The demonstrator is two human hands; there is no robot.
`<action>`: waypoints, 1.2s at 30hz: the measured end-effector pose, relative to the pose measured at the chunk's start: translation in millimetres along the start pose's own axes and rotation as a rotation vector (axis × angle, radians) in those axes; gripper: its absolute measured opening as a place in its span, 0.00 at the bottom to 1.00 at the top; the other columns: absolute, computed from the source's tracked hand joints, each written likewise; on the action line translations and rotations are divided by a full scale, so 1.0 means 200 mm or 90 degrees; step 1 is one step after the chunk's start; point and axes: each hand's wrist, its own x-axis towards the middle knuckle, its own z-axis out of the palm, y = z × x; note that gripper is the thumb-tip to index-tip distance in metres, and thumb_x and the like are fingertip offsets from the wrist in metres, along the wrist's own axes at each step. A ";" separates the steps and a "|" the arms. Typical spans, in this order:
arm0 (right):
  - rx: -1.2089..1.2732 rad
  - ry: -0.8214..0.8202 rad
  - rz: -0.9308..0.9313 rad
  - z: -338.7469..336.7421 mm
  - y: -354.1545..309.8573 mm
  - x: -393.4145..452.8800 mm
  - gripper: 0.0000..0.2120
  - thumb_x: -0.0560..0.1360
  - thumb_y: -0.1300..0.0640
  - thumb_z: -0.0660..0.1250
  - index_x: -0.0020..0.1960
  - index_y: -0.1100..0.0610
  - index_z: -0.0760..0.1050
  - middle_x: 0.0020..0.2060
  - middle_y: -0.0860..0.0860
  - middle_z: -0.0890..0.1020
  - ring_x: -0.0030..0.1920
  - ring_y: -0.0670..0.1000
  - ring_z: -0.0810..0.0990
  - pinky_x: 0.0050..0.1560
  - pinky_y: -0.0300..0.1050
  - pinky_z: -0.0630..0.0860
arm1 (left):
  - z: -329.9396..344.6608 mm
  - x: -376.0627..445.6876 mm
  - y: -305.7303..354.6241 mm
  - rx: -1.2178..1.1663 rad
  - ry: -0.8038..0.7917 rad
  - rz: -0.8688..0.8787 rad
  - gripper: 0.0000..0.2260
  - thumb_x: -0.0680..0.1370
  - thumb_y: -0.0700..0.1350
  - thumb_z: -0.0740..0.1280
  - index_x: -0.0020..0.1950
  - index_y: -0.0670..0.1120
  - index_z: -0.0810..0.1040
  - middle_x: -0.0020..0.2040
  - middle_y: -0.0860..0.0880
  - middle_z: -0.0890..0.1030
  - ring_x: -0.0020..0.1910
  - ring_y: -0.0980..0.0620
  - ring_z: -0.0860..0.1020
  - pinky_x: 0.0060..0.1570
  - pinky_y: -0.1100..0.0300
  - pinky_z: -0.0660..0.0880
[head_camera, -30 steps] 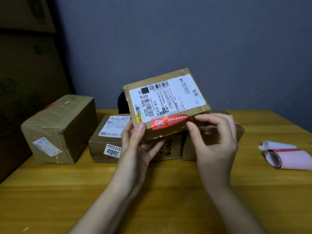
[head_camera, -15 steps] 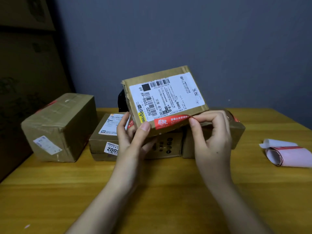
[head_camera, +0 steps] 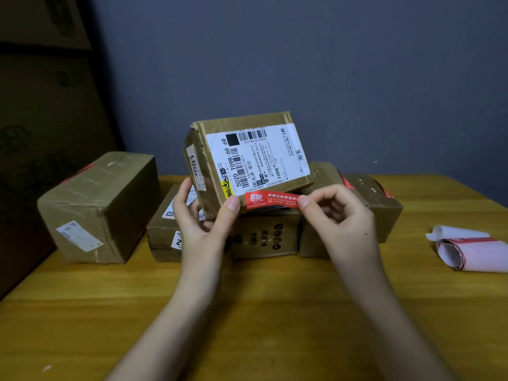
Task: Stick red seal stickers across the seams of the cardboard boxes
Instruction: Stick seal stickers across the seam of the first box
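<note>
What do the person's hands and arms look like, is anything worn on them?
Both arms are bare as far as the picture shows: no sleeves, gloves, watch, rings or bracelets are visible. The left hand and the right hand have short, plain fingernails with no polish that can be seen. The right hand has a small dark dot near its outer edge. The forearms run off the bottom of the picture.

At frame centre we see a tilted, labelled brown cardboard box point(head_camera: 247, 160) with a red rectangular seal sticker point(head_camera: 270, 199) along its lower edge.
</note>
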 end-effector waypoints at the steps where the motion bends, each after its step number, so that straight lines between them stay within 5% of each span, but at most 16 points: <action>1: 0.026 0.000 0.013 0.00 0.00 0.01 0.06 0.72 0.60 0.72 0.38 0.55 0.77 0.33 0.44 0.81 0.37 0.41 0.78 0.39 0.33 0.74 | 0.00 0.00 0.00 0.011 0.003 0.013 0.39 0.61 0.59 0.73 0.68 0.61 0.61 0.59 0.57 0.77 0.56 0.59 0.80 0.57 0.54 0.75; 7: 0.117 -0.009 0.068 -0.02 0.00 0.01 0.03 0.71 0.61 0.72 0.40 0.57 0.79 0.37 0.51 0.84 0.40 0.44 0.81 0.40 0.33 0.75 | 0.01 -0.02 0.01 0.045 0.005 0.043 0.40 0.61 0.58 0.72 0.71 0.59 0.59 0.60 0.57 0.77 0.54 0.60 0.80 0.58 0.52 0.75; 12: 0.099 0.002 0.039 -0.01 0.00 0.01 0.05 0.71 0.61 0.73 0.42 0.54 0.78 0.36 0.47 0.82 0.39 0.44 0.80 0.41 0.34 0.75 | 0.01 -0.02 0.01 0.048 0.009 0.041 0.42 0.61 0.58 0.73 0.71 0.59 0.59 0.63 0.53 0.75 0.55 0.59 0.80 0.58 0.52 0.75; 18: 0.081 -0.003 0.108 0.01 0.02 0.00 0.20 0.70 0.58 0.74 0.58 0.46 0.73 0.40 0.50 0.85 0.45 0.46 0.83 0.47 0.37 0.78 | 0.01 -0.03 0.01 0.035 0.029 0.045 0.37 0.60 0.58 0.72 0.67 0.63 0.61 0.55 0.63 0.78 0.52 0.63 0.80 0.54 0.57 0.76; 23: 0.170 -0.030 0.136 0.02 0.01 -0.02 0.04 0.72 0.61 0.71 0.46 0.53 0.80 0.41 0.50 0.84 0.42 0.43 0.80 0.41 0.33 0.75 | 0.02 -0.03 0.00 0.018 0.031 0.053 0.38 0.61 0.57 0.72 0.68 0.60 0.61 0.53 0.63 0.79 0.51 0.64 0.80 0.55 0.57 0.75; 27: 0.131 0.000 0.090 0.04 0.00 -0.03 0.03 0.73 0.58 0.71 0.42 0.51 0.79 0.47 0.50 0.82 0.46 0.42 0.80 0.44 0.33 0.75 | 0.02 -0.03 0.00 0.016 0.033 0.051 0.39 0.61 0.57 0.72 0.70 0.58 0.60 0.58 0.59 0.77 0.52 0.63 0.80 0.57 0.55 0.75; 32: 0.105 -0.004 0.002 0.06 0.00 -0.06 0.01 0.76 0.58 0.67 0.46 0.53 0.74 0.57 0.46 0.80 0.57 0.45 0.79 0.52 0.43 0.77 | 0.02 -0.03 0.00 0.014 0.034 0.054 0.42 0.62 0.56 0.72 0.72 0.56 0.58 0.64 0.52 0.75 0.55 0.60 0.80 0.59 0.53 0.74; 36: 0.123 -0.027 -0.048 0.09 0.00 -0.09 0.01 0.80 0.60 0.61 0.49 0.56 0.70 0.57 0.48 0.82 0.57 0.45 0.80 0.51 0.38 0.78 | 0.02 -0.02 -0.01 0.016 0.036 0.057 0.41 0.62 0.56 0.73 0.72 0.57 0.59 0.67 0.50 0.73 0.58 0.58 0.79 0.61 0.51 0.74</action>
